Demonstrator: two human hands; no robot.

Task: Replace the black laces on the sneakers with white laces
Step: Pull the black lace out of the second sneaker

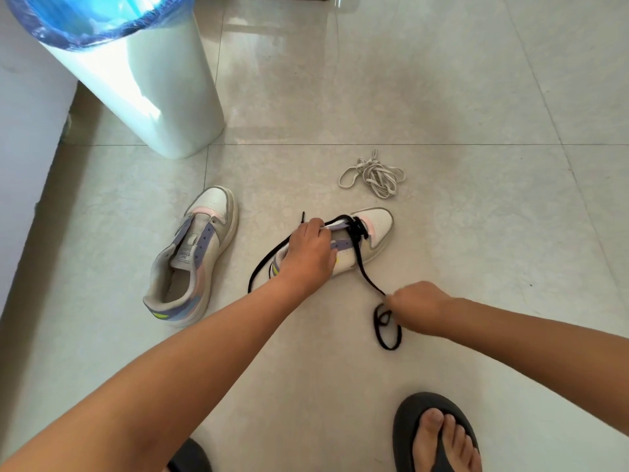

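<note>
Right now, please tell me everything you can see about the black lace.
The black lace is a flat, cloth-like cord, still threaded through the lowest eyelets near the toe of the right-hand sneaker. One end trails over the floor past the left hand, which holds that sneaker. The other runs taut to the right hand, which pinches it; its tail loops on the tiles.

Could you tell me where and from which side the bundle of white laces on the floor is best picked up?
Pinch the white laces at the dense tangled middle, coming straight down from above. They lie flat and loose on the floor, apart from the sneaker, so a loop at the edge would probably just unravel.
</note>
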